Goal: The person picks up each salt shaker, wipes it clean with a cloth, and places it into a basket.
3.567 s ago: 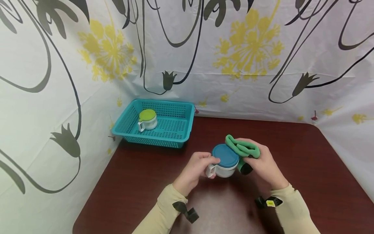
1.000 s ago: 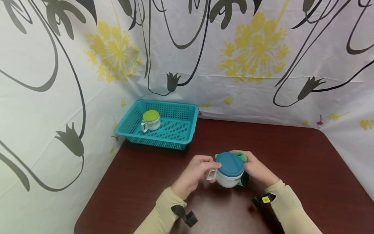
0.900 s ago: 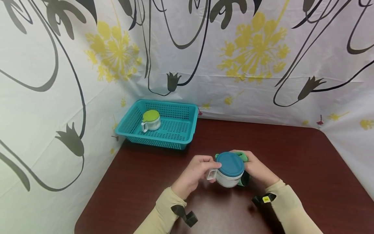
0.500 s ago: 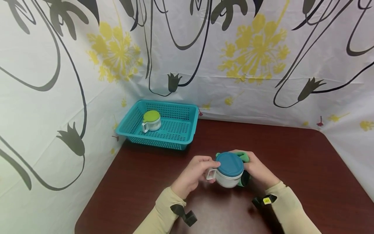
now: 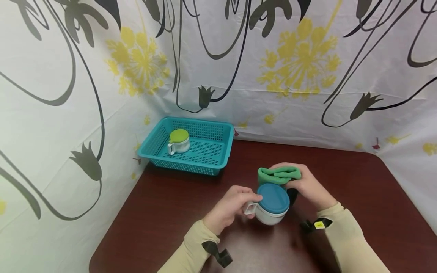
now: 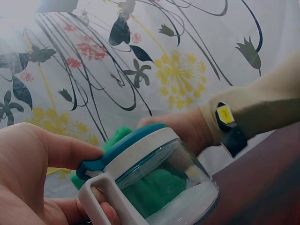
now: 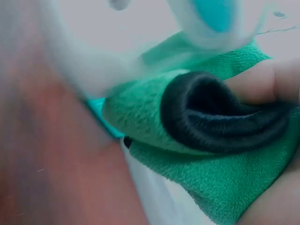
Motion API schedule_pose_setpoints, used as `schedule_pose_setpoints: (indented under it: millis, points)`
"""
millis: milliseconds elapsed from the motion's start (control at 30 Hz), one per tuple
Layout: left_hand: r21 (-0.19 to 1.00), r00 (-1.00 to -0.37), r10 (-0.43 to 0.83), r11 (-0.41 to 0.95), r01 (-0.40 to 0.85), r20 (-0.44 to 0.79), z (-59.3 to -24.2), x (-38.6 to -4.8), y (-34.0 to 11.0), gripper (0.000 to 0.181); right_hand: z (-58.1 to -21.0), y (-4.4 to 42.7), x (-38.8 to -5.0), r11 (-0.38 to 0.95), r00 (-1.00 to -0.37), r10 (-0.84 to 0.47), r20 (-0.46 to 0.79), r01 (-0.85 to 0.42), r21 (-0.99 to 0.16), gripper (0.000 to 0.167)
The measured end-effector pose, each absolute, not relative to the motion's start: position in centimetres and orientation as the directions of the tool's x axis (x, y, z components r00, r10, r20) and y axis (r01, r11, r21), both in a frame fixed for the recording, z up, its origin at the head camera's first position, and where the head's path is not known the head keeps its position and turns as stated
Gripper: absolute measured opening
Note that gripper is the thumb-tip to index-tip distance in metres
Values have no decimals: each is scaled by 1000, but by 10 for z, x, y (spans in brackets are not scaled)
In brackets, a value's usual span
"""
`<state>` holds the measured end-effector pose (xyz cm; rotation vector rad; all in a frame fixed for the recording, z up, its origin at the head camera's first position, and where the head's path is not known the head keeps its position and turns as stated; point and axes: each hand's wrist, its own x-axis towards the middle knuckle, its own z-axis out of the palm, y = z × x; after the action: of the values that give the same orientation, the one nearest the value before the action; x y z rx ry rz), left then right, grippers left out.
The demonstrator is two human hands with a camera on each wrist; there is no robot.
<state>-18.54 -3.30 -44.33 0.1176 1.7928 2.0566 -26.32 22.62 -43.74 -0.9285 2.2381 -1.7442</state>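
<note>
A glass seasoning jar (image 5: 272,198) with a blue lid, white collar and white handle is held above the table, slightly tilted. My left hand (image 5: 231,207) grips its handle, thumb pressing on the lid's hinge side, as the left wrist view shows. White contents show low in the glass jar (image 6: 161,180). My right hand (image 5: 311,188) holds a folded green cloth (image 5: 280,174) at the jar's far side. The cloth (image 7: 229,180) has a black edge, curled over in the right wrist view. Whether cloth and glass touch cannot be told.
A turquoise perforated basket (image 5: 215,167) stands at the back left of the dark red table (image 5: 164,212). In it sits a similar jar (image 5: 179,141) with a lime-green lid. A patterned curtain (image 5: 218,72) hangs behind and along the left.
From mostly hidden behind the jar half a second ago, the cloth has come up into view with my right hand. The jar has shifted slightly nearer and to the right, still in my left hand.
</note>
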Motion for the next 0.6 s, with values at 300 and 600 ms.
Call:
schedule_pose_setpoints:
  millis: [300, 600]
  points:
    - [965, -918, 343, -97, -245, -199, -442, -184, -30, 24, -403, 225, -263, -16, -622, -715, 319, -442, -897, 32]
    - [964, -923, 335, -113, -240, -191, -439, -182, -30, 28, -419, 224, -274, 76, -671, -712, 207, -366, -927, 49]
